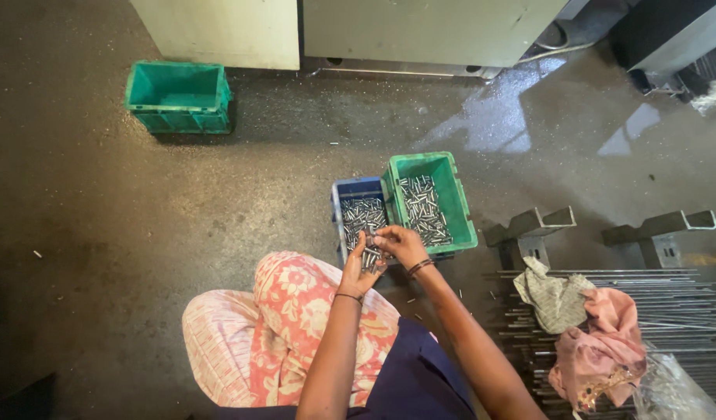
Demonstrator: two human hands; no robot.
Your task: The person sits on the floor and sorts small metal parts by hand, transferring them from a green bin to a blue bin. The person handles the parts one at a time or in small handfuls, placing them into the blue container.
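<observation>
Small metal pins (371, 258) sit cupped in left hand (358, 271), palm up over the blue crate (338, 204). Right hand (400, 244) just beside it, fingers curled, probably pinching a pin, too small to tell. Two pin-filled crates touching, blue and green crate (459, 204); a third teal crate (179, 96) well apart on the floor (101, 218).

A handful of small metal pins (369, 259) is held in the left hand (359, 271), with the right hand (400, 244) touching them, above the near end of a blue crate (336, 208). A green crate (457, 204) of similar pins is set just right of it. Another green crate (179, 97) is seen far left, and rags (583, 323) lie on metal rods (677, 299) at the near right.
</observation>
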